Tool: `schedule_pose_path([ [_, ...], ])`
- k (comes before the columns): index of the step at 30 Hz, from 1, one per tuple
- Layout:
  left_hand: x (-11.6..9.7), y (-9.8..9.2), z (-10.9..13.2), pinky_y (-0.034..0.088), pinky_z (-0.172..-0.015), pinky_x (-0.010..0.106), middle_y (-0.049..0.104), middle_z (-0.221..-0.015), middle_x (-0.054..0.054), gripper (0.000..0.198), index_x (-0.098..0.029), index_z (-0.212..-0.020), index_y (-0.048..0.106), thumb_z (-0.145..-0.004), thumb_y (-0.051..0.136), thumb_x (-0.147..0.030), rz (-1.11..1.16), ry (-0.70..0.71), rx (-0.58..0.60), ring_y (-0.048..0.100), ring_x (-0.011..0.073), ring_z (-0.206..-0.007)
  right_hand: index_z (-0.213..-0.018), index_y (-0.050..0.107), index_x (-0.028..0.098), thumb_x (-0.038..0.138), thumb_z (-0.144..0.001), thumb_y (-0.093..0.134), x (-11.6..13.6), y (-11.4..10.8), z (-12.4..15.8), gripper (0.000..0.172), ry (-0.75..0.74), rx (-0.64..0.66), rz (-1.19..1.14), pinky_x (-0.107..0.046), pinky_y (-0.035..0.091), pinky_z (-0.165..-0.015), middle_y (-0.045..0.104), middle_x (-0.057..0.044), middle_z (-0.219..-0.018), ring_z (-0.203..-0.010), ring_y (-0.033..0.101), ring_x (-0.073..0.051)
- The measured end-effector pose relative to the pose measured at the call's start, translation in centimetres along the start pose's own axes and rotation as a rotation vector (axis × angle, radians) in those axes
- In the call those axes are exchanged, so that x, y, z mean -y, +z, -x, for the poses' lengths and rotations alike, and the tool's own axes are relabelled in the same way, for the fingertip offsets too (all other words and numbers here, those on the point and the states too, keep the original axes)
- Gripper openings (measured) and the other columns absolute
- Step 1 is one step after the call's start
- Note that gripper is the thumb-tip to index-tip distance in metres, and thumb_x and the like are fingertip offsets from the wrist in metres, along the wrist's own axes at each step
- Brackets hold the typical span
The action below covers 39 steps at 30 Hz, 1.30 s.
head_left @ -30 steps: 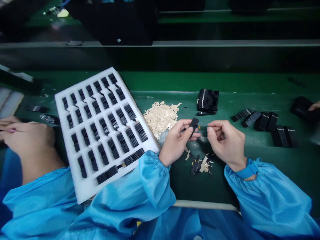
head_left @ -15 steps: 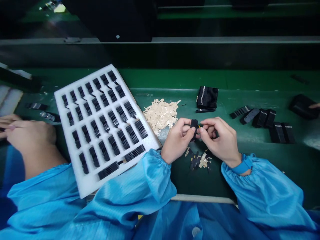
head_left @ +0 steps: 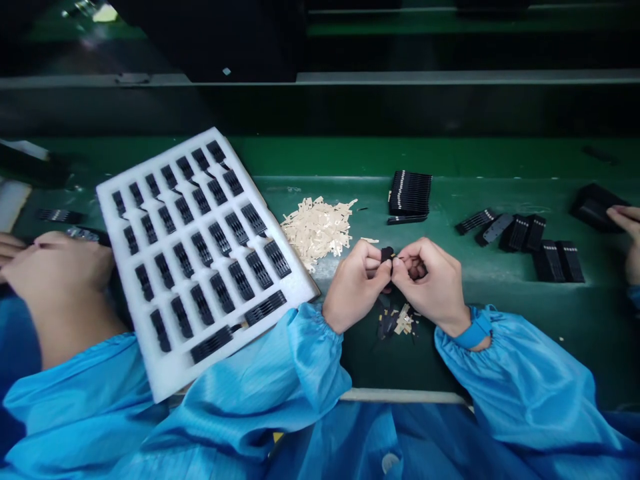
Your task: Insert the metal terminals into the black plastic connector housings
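Note:
My left hand and my right hand meet above the green mat, pinching a small black plastic part between their fingertips. Its lower end is hidden by my fingers. Just below my hands lies a small scatter of black and beige scraps. A heap of beige paper-like strips sits beyond my left hand, and a white foam tray with rows of black parts in its slots lies to its left. A stack of black strips stands beyond my hands.
A co-worker's hand rests beside the foam tray at left, and another person's hand reaches in at far right near a row of black parts. A pale front edge borders the bench, and a grey rail runs behind it.
My right hand has moved left from its separate place to pinch the black part with my left hand. The view has shifted slightly, and the far-right hand shows more.

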<state>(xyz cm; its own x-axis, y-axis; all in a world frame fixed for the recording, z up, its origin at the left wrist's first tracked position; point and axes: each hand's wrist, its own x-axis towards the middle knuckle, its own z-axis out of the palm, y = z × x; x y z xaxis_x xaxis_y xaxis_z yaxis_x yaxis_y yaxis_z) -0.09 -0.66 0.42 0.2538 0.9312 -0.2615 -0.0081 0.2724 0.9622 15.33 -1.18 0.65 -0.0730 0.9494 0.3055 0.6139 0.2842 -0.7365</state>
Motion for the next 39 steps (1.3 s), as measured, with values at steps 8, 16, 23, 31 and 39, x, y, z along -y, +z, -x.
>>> schedule_pose_path([
  [8,0.0,-0.1,0.1,0.047,-0.056,0.022,0.057,-0.062,-0.007,0.021,-0.022,-0.086,0.043,-0.091,0.061,-0.030,-0.016,0.004,0.012,0.060,0.0107,-0.056,-0.077,0.055,0.023,0.014,-0.081,0.062,0.3,0.0,-0.1,0.012,0.026,-0.003,-0.008,-0.025,0.042,-0.049,0.056,0.003,-0.066,-0.054,0.048,-0.011],
  [16,0.0,-0.5,0.2,0.051,-0.069,0.023,0.071,-0.082,0.000,0.011,-0.021,-0.093,0.051,-0.095,0.058,-0.029,-0.167,0.108,-0.013,0.070,0.0138,-0.079,-0.079,0.058,0.022,0.014,-0.082,0.063,0.3,-0.3,-0.3,0.010,0.046,0.026,-0.080,-0.024,0.039,-0.048,0.055,0.004,-0.065,-0.052,0.047,-0.010],
  [23,0.1,-0.8,0.4,0.055,-0.080,0.026,0.077,-0.099,0.002,0.014,-0.025,-0.106,0.063,-0.095,0.061,-0.032,-0.420,0.246,-0.108,0.074,0.0177,-0.091,-0.081,0.058,0.021,0.018,-0.086,0.063,-0.1,-0.3,-0.4,0.007,0.158,0.055,-0.218,-0.024,0.040,-0.049,0.054,0.004,-0.063,-0.053,0.048,-0.010],
  [31,0.6,-1.0,0.5,0.056,-0.076,0.026,0.078,-0.096,0.003,0.018,-0.024,-0.110,0.064,-0.097,0.058,-0.035,-0.656,0.327,-0.135,0.076,0.0181,-0.088,-0.080,0.059,0.020,0.020,-0.087,0.063,-0.2,-0.2,-0.4,0.008,0.149,0.020,-0.151,-0.024,0.040,-0.051,0.053,0.004,-0.063,-0.053,0.048,-0.010],
  [39,-0.6,-0.8,0.0,0.055,-0.065,0.022,0.079,-0.095,0.006,0.018,-0.017,-0.106,0.059,-0.096,0.059,-0.032,-0.098,0.067,0.019,0.074,0.0148,-0.081,-0.114,0.057,0.022,0.025,-0.091,0.064,-0.8,-0.8,-0.4,0.024,0.119,-0.134,-0.207,-0.026,0.041,-0.051,0.063,0.000,-0.084,-0.057,0.053,-0.011],
])
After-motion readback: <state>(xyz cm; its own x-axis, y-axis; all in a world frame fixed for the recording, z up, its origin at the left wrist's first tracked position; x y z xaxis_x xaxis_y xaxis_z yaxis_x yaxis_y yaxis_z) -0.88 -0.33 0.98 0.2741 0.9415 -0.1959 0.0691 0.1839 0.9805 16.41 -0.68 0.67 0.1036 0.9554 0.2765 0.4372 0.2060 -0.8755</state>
